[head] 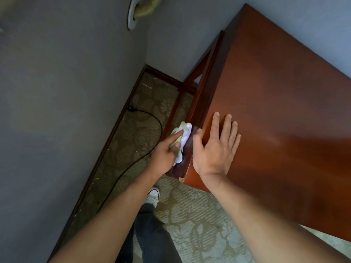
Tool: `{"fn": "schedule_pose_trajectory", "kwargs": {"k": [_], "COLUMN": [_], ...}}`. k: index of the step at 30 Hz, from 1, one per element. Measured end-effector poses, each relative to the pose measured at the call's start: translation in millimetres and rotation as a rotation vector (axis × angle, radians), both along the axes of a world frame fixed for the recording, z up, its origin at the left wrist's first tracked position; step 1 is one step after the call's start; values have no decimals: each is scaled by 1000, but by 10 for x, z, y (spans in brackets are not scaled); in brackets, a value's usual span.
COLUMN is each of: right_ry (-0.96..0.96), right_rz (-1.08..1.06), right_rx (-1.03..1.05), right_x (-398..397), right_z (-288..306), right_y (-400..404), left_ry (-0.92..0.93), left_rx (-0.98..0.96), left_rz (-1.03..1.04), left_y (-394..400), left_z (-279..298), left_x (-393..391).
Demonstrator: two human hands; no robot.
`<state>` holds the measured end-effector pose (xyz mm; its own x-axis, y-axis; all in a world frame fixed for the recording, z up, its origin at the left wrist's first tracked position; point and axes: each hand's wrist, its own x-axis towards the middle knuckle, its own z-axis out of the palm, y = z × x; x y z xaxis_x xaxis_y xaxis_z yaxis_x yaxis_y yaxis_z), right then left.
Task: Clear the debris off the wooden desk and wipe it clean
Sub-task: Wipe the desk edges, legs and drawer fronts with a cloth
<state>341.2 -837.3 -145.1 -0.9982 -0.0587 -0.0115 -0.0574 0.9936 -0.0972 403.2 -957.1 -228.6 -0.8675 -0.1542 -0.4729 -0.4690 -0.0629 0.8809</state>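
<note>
The grey wall point(66, 92) is taking up the whole left side of the view and is meeting a second wall at the far corner. The bench point(275, 120), a reddish-brown wooden one with a glossy top, is filling the right side, running from the near right up to the far corner, with its left edge dropping to a darker side rail and a leg frame below. The patterned carpet point(190, 215) is lying between the wall and the bench, with small pale specks scattered along the skirting at the left. A black cable point(152, 118) is curving across the carpet from a plug at the skirting toward the near left.

The right hand point(216, 147) is lying flat on the bench top close to its near left corner, fingers straight and spread, the thumb hooking over the edge, holding nothing. The left hand point(167, 150) is pressing a crumpled cloth point(182, 137) against the side rail of the bench, just left of the right hand, with the index finger stretched over it and the thumb curling against it. The cloth is white with pale green patches and is bunched into a soft wad. A white shoe point(152, 196) is showing on the carpet below the hands.
</note>
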Motion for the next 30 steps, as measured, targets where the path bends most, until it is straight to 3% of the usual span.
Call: {"fn": "schedule_pose_trajectory", "kwargs": {"k": [6, 11, 13, 25, 30], "right_ry": [-25, -29, -32, -41, 93], "right_rz": [0, 9, 11, 38, 5], "right_rx": [8, 32, 38, 102, -28], "right_x": [6, 5, -1, -6, -853], "right_z": [21, 13, 10, 70, 204], "right_y": [6, 8, 5, -5, -132], "left_ry": [-129, 134, 149, 81, 74], "left_rx": [-83, -113, -151, -525, -544], "left_rz": [-54, -84, -113, -554, -552], "left_y": [43, 11, 42, -121, -150], "left_z": [-107, 18, -3, 17, 84], "left_x": [237, -362, -515, -527, -617]}}
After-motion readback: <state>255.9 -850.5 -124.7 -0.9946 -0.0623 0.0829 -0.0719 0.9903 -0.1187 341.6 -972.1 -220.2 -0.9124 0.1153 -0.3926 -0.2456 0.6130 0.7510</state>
